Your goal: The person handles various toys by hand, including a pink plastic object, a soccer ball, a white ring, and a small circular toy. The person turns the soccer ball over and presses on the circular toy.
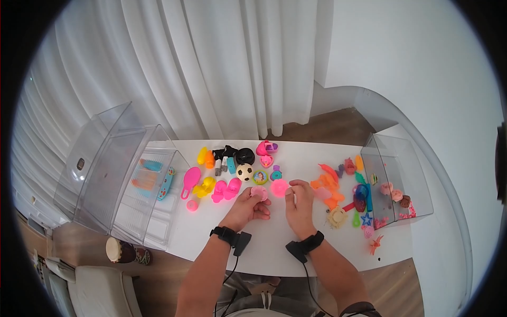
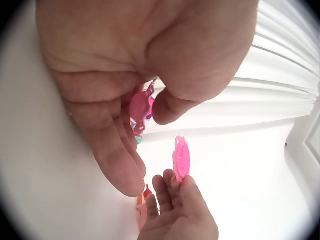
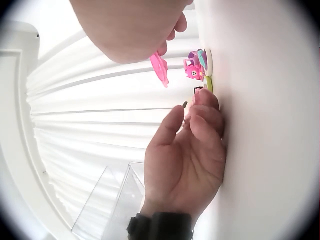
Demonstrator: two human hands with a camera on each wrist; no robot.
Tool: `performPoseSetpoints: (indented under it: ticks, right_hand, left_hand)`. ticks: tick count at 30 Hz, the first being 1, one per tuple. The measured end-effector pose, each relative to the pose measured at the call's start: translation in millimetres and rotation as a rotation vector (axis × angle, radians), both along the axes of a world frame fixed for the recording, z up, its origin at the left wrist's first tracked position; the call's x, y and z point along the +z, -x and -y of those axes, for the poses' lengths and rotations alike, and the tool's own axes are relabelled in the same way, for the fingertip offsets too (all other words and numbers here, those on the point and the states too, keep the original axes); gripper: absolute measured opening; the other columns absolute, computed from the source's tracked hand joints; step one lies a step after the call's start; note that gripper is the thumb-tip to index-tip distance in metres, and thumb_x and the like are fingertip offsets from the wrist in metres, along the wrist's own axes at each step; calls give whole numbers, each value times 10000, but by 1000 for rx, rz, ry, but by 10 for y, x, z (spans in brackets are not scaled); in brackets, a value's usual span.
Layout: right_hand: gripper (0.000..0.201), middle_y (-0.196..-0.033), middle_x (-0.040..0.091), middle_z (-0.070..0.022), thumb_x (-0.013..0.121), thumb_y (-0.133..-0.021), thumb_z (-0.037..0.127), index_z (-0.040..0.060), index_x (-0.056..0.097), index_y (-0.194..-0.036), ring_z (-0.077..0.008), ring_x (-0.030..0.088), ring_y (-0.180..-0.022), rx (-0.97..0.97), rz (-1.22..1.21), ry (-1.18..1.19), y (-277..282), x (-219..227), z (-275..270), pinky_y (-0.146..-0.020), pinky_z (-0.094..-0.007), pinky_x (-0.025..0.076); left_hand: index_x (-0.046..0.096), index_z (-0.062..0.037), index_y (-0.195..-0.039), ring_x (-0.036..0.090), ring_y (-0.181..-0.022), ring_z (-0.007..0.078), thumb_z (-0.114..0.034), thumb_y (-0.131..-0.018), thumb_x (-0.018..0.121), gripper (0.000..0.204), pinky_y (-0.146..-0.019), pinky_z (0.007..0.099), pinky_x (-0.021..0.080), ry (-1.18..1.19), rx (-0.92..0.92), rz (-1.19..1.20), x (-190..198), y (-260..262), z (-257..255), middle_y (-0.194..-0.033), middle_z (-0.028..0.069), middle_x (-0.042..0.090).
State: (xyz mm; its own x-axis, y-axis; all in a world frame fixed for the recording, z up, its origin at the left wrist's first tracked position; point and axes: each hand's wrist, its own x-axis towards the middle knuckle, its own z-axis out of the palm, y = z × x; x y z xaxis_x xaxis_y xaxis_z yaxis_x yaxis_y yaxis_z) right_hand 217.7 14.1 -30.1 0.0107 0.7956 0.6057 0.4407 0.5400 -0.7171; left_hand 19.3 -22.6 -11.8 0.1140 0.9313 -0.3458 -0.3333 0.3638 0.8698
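My left hand (image 1: 243, 211) holds a small translucent pink piece with a wavy edge (image 2: 140, 106) between thumb and fingers. Opposite it, my right hand (image 1: 301, 208) pinches a bright pink round piece with a scalloped rim (image 2: 182, 159) by its edge, thumb against the fingers. The two pieces are held apart, side by side above the white table (image 1: 232, 243). Behind the hands lie a green-rimmed round toy with a picture (image 1: 260, 177) and a small soccer ball (image 1: 244, 172). Just left of the left hand are bright pink toy shoes (image 1: 227, 190).
At the left stands a clear lidded case (image 1: 163, 206) with combs inside. A clear bin (image 1: 391, 179) at the right contains several small toys. Orange pieces (image 1: 328, 186), a straw hat (image 1: 337, 217) and other toys lie before it. A pink hand mirror or brush (image 1: 190, 181) lies left.
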Motion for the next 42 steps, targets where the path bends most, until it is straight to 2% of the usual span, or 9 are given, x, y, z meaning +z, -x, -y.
performPoseSetpoints:
  ticks: [5, 8, 20, 24, 29, 32, 37, 41, 42]
  right_hand:
    - [104, -1200, 672, -120, 711, -953, 148, 69, 643, -947, -341, 618, -1128, 202, 11, 38, 72, -64, 61, -1005, -474, 438]
    - [131, -1206, 666, -109, 742, -932, 163, 78, 643, -931, -339, 610, -1140, 228, 97, 11, 83, -84, 76, -1004, -484, 435]
    - [158, -1244, 648, -104, 682, -984, 226, 72, 680, -1021, -329, 593, -1165, 157, 233, 32, 79, -90, 108, -1039, -476, 410]
    - [126, -1234, 654, -107, 686, -975, 190, 68, 672, -1004, -329, 595, -1165, 174, 224, 34, 75, -88, 97, -1033, -479, 415]
    - [98, -1172, 670, -113, 704, -941, 131, 58, 638, -944, -345, 615, -1099, -13, 157, -24, 45, -48, 38, -981, -481, 453]
    - [98, -1159, 674, -118, 703, -941, 132, 56, 644, -959, -349, 627, -1071, -38, 42, -21, 16, -24, 12, -957, -477, 469]
    - [101, -1158, 669, -121, 701, -957, 143, 53, 657, -975, -342, 630, -1083, 119, 50, 17, 31, -4, 76, -963, -463, 472]
    - [126, -1181, 661, -118, 714, -964, 177, 58, 675, -983, -328, 621, -1132, 191, 162, 51, 58, -35, 107, -992, -453, 459]
    - [126, -1181, 661, -118, 714, -964, 177, 58, 675, -983, -328, 621, -1132, 191, 162, 53, 62, -38, 113, -992, -453, 459]
  left_hand:
    - [563, -52, -1321, 727, -862, 192, -334, -1125, 565, 343, -800, 359, 652, 1, -68, 138, 123, 11, 32, -1097, 105, 694]
    - [587, -47, -1309, 725, -870, 172, -371, -1111, 601, 380, -815, 331, 648, -24, -124, -56, 121, -8, 43, -1086, 90, 702]
    - [607, -32, -1284, 730, -854, 170, -401, -1144, 518, 404, -793, 321, 654, -46, -149, -113, 84, -3, 48, -1051, 90, 712]
    - [575, -47, -1308, 730, -830, 188, -433, -1149, 489, 426, -764, 338, 656, -47, -88, -96, 92, -24, 47, -1059, 105, 704]
    - [561, -48, -1311, 718, -781, 203, -448, -1151, 471, 440, -714, 357, 653, -22, 66, -24, 30, -51, 48, -1052, 109, 682]
    - [593, -50, -1231, 698, -734, 203, -479, -1157, 418, 469, -656, 352, 630, -31, 82, -79, 39, -76, 53, -962, 87, 667]
    - [612, -33, -1208, 693, -736, 186, -593, -1126, 406, 602, -664, 372, 638, 60, -63, -38, 12, 11, -4, -985, 75, 650]
    - [617, -46, -1224, 688, -733, 166, -535, -1129, 456, 523, -662, 350, 634, 46, -94, 30, 39, 4, 4, -963, 54, 648]
    - [618, -48, -1227, 687, -734, 155, -489, -1125, 495, 469, -660, 336, 633, 2, -100, -58, 45, -21, 15, -962, 50, 651]
